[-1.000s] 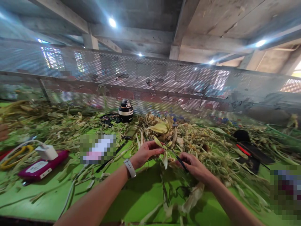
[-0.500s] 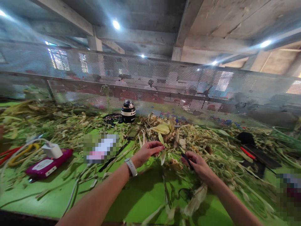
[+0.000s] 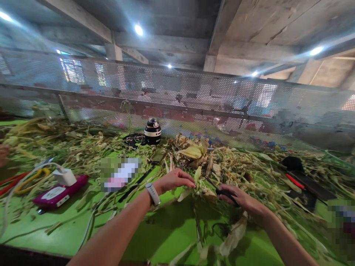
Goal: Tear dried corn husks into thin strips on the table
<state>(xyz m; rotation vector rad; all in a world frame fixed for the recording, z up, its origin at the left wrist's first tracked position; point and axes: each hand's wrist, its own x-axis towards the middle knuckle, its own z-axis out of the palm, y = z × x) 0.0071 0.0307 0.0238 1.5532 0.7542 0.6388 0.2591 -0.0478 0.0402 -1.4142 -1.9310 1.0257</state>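
My left hand (image 3: 177, 180), with a pale watch on its wrist, pinches the pale green leafy piece (image 3: 198, 176) at the middle of the table. To its right my right hand (image 3: 234, 196) is wrapped round the black handle of a thin tool (image 3: 227, 196), probably scissors, whose narrow tip points up and left toward the leafy piece. A heap of dry husks (image 3: 194, 151) lies just beyond both hands. Nearer me, a withered husk (image 3: 234, 234) rests on the green tabletop (image 3: 166, 229).
A magenta power bank (image 3: 61, 193) with a white plug and cable lies at the left. A black-and-white jar (image 3: 152, 132) stands before the perforated metal screen (image 3: 177, 88). Dark objects (image 3: 307, 184) lie right. Part of another person's hand (image 3: 3, 155) shows far left.
My left hand has moved slightly right and down, and the leafy piece has shifted. My right hand has turned and moved slightly right, showing more of the tool. The view has shifted slightly.
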